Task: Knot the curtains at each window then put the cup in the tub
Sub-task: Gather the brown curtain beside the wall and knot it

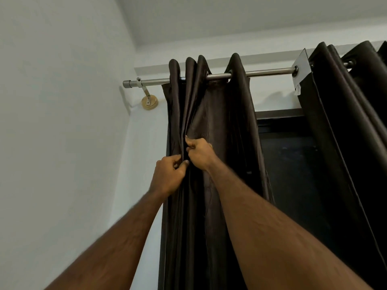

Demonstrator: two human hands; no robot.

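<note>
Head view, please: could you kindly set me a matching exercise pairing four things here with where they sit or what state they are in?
Things:
1. left hand
2. right hand
3. curtain rod
4. wooden bracket mount

Place or state:
A. fixed to the wall under the rod's left end
B. pinches a curtain fold, the higher of the two
C. runs across the top, through the brown curtain
D. pinches a curtain fold, the lower of the two

Pairs: 1-D, 2-B, 3-C, 4-A
</note>
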